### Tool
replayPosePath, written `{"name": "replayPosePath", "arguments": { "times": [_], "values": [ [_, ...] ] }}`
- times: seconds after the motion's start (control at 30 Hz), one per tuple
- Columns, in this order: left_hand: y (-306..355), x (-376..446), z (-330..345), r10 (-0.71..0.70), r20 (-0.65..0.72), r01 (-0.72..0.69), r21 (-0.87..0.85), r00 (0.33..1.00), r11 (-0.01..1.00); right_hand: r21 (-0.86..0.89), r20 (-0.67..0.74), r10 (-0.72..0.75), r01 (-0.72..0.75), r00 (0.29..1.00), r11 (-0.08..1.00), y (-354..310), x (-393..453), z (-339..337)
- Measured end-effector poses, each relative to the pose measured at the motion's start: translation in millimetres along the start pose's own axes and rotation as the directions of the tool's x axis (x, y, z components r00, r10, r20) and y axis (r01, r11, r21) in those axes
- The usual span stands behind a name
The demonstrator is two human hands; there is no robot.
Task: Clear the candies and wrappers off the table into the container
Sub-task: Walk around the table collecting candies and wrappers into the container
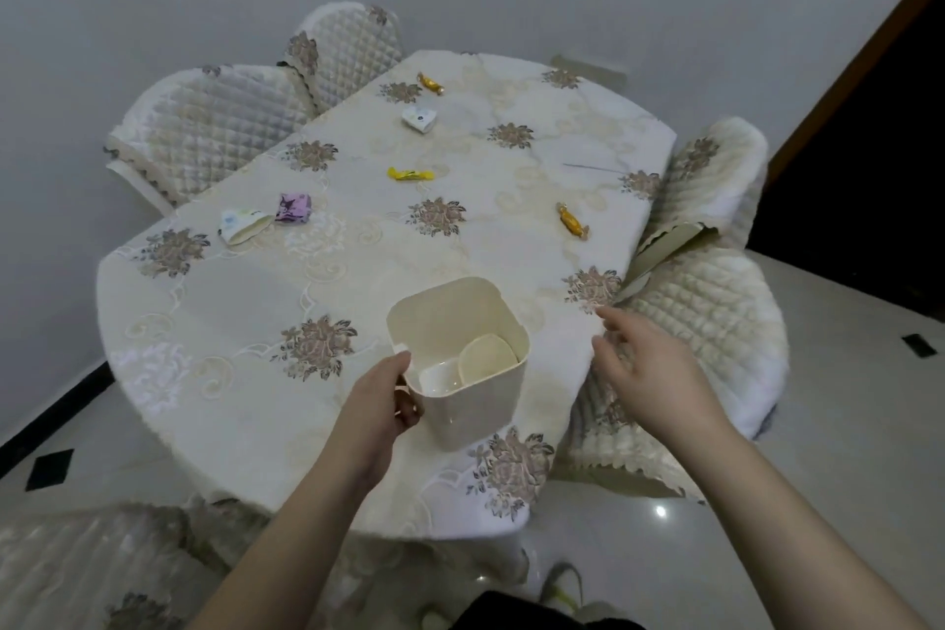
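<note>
A cream plastic container (475, 404) stands near the table's front edge, with pale pieces lying inside. My left hand (381, 407) grips its near left corner. My right hand (644, 368) hovers to its right at the table edge, fingers apart and holding nothing. Scattered over the cloth are a gold candy (572, 220) at the right, a yellow candy (409, 174) in the middle, a purple wrapper (293, 208) beside a white wrapper (240, 225) at the left, another white wrapper (419, 119) farther back, and a second gold candy (430, 83) at the far end.
The table (230, 322) wears a cream cloth with embroidered flowers. Quilted chairs surround it: two at the far left (215, 118), one at the right (716, 312), one at the lower left (76, 573). Glossy tiled floor lies around.
</note>
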State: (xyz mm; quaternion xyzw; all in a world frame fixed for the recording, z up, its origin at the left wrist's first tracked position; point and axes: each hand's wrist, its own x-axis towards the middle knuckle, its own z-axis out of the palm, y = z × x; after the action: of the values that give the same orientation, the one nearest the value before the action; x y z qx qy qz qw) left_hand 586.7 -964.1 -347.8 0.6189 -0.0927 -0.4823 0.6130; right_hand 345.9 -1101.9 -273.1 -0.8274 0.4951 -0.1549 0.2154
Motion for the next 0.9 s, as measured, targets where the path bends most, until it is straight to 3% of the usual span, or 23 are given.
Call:
{"name": "replayPosePath", "arguments": {
  "times": [0.1,0.43,0.73,0.9],
  "values": [
    [2.4,1.0,19.5,-0.014,0.020,0.013,0.012,1.000,1.000,-0.036,-0.009,0.010,-0.010,1.000,0.999,15.5,1.5,-7.6],
    [-0.8,-4.7,98.5,0.102,0.146,-0.133,0.226,0.984,0.965,-0.071,-0.067,-0.010,0.005,0.998,0.997,91.0,11.3,-44.9],
    [-13.5,-18.2,222.1,0.188,0.146,-0.225,0.302,0.971,0.926,-0.226,-0.029,-0.187,0.176,0.982,0.958,184.4,28.8,-108.0],
    [-27.2,-25.2,277.2,0.213,0.085,-0.229,0.303,0.973,0.925,-0.260,0.025,-0.214,0.213,0.977,0.942,243.5,29.9,-143.6]
  ]
}}
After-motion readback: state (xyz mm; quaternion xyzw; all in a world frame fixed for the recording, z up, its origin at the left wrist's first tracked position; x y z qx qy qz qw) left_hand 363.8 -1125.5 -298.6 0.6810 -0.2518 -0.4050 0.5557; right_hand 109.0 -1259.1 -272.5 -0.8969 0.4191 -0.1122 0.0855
